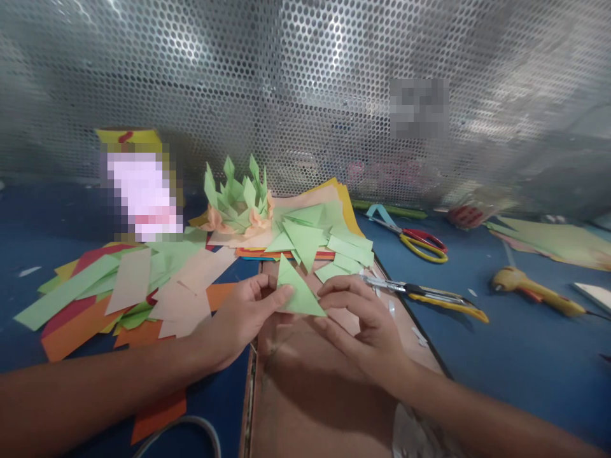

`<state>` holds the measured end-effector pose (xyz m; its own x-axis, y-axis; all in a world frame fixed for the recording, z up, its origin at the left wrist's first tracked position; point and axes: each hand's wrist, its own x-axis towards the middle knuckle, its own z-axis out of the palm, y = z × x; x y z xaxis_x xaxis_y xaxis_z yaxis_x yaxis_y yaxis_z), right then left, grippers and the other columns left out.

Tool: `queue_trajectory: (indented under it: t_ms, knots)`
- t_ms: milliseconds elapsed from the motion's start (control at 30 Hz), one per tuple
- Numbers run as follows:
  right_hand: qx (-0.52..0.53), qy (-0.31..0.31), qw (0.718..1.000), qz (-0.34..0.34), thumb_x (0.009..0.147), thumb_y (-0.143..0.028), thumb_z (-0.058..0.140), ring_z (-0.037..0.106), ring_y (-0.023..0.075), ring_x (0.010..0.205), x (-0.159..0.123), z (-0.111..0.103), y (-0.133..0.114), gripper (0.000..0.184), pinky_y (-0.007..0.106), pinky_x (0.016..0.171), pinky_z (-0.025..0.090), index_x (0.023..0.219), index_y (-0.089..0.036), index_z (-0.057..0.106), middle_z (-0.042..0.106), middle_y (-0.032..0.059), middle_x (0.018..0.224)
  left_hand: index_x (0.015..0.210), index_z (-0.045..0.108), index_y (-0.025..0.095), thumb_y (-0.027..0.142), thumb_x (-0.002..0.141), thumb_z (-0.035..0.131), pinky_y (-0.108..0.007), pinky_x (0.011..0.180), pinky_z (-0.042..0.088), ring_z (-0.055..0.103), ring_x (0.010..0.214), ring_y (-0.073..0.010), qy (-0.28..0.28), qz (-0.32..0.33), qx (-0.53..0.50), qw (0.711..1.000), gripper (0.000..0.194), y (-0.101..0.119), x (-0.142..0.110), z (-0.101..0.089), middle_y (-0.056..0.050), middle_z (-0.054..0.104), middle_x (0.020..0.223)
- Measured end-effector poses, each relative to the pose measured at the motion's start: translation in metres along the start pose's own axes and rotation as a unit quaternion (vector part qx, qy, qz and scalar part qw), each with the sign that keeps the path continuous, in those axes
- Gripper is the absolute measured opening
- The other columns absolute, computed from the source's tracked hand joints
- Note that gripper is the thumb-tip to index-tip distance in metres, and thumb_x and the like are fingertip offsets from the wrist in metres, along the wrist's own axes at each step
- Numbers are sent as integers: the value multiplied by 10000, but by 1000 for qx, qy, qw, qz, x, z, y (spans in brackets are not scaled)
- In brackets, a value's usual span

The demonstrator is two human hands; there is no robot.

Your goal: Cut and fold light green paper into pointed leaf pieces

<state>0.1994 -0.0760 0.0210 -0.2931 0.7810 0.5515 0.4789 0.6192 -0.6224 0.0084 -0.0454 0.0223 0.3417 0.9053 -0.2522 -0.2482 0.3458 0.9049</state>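
A green paper triangle (299,294), apparently folded, is held up over the brown board. My left hand (241,318) pinches its left side, thumb on the near face and fingers partly hidden behind. At the right corner, the curled fingers and thumb of my right hand (365,324) close around the paper tip; how firmly they grip is hard to see. Just beyond lie more green triangles (305,240) and green paper strips (351,250) on stacked coloured sheets. Behind them stands a green folded-paper piece (237,197) with pointed tips and peach paper at its base.
Loose coloured paper pieces (128,280) spread at left. On the right are scissors (422,247), a utility knife (429,296) and a yellow glue gun (537,289). The brown board (305,407) lies on the blue table, before a perforated metallic backdrop (305,83).
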Motion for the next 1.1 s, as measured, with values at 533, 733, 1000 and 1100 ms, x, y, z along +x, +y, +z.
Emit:
queue_trajectory:
  t_ms: [533, 733, 1000, 1100]
  knots:
    - [-59, 14, 998, 12, 801, -262, 660, 607, 207, 938, 1, -1, 3, 312, 335, 798, 497, 1112, -284, 633, 655, 57, 1003, 788, 668, 124, 333, 699, 776, -237, 754, 539, 644, 748, -128, -39, -26, -61, 997, 252, 0, 1, 0, -14, 674, 768]
    - [-71, 15, 997, -10, 815, -285, 647, 617, 200, 879, 2, -2, 4, 366, 335, 760, 498, 1179, -317, 617, 667, 52, 980, 753, 684, 132, 254, 684, 797, -198, 714, 554, 654, 695, -105, -66, -50, -137, 987, 180, 1, 2, 0, 4, 670, 721]
    - [-77, 26, 996, -25, 798, -291, 671, 626, 193, 843, 4, -3, 6, 330, 344, 769, 485, 1127, -312, 648, 679, 43, 959, 704, 703, 139, 242, 621, 837, -157, 683, 561, 645, 654, -78, -72, -70, -174, 980, 189, 1, 3, 0, 33, 651, 664]
    - [-52, 25, 998, -6, 779, -291, 692, 621, 196, 877, 4, -3, 5, 327, 340, 794, 491, 1104, -308, 661, 682, 42, 966, 712, 705, 143, 244, 642, 825, -169, 709, 559, 641, 673, -78, -78, -64, -168, 981, 172, 0, 4, -1, 35, 652, 678]
